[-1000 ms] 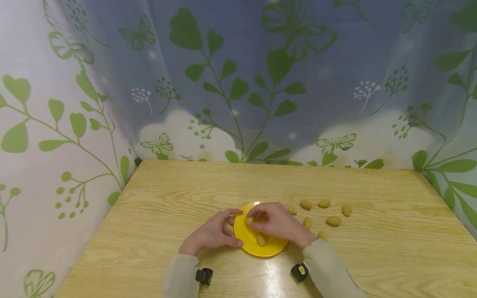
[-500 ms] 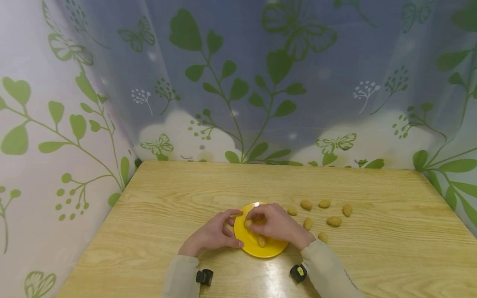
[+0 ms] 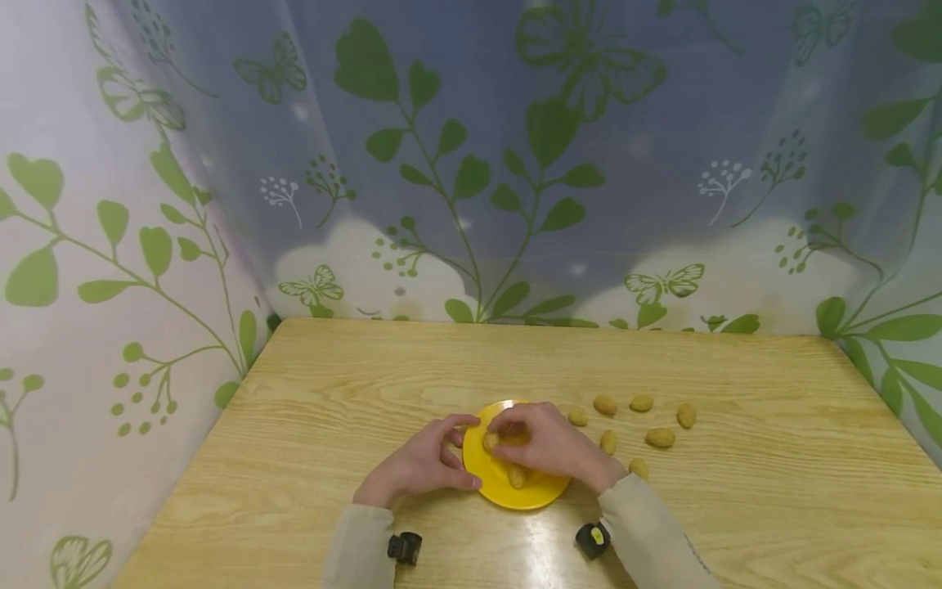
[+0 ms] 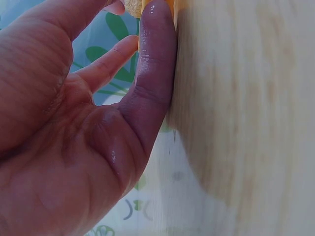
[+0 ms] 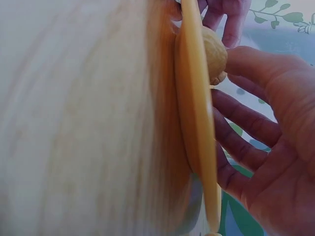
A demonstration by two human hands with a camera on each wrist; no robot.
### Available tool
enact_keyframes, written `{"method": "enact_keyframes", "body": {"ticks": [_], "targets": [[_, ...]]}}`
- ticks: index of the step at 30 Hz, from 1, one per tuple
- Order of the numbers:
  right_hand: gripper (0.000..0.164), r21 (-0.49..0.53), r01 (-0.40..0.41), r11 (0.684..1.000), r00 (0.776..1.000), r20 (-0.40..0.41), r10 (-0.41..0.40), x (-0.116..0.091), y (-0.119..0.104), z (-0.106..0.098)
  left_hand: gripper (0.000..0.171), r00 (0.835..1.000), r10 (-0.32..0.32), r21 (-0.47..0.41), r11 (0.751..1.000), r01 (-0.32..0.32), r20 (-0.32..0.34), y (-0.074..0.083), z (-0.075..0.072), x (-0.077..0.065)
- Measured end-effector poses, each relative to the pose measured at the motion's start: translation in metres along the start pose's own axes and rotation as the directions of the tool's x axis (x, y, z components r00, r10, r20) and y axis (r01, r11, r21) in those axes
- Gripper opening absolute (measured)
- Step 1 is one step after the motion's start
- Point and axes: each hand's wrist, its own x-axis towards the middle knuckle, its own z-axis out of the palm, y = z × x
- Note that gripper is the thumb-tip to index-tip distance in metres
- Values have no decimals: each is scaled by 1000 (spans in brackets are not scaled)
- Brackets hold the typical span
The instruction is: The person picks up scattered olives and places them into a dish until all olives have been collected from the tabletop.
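Observation:
A yellow plate (image 3: 486, 483) lies on the wooden table with what look like peanuts in the shell on it. My right hand (image 3: 548, 442) reaches over the plate and pinches one peanut (image 3: 491, 442) between thumb and fingertips. In the right wrist view this peanut (image 5: 215, 55) shows a rough, netted shell just above the plate's face. Another peanut (image 3: 518, 476) rests on the plate below my right hand. At the plate's left rim, my left hand (image 3: 421, 462) is spread in a C, fingertips touching the edge; nothing is between its fingers.
Several loose peanuts (image 3: 660, 438) lie scattered on the table (image 3: 353, 368) to the right of the plate, a close one (image 3: 639, 469) beside my right sleeve. A leaf-patterned curtain (image 3: 471, 229) hangs behind the table and along its left side.
Both hands and the plate stay almost in place. The pinched peanut has turned or shifted slightly between the right fingertips.

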Motion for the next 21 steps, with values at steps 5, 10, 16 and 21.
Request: {"method": "enact_keyframes", "body": {"ticks": [5,10,16,21], "targets": [[26,16,24,1000,1000,-7,-24,-5,1,-4,79,1000,1,9,1000,-1,-5,0,0,0],[29,21,54,998,998,-46,-53,-13,6,-9,80,1000,2,5,1000,-2,-7,-1,1,0],[30,0,60,998,994,-93,-60,-22,9,-19,81,1000,-8,0,1000,8,-14,-1,2,0],[32,7,40,999,992,-118,-39,-33,12,-29,80,1000,-7,-1,1000,7,-14,0,2,1]]}}
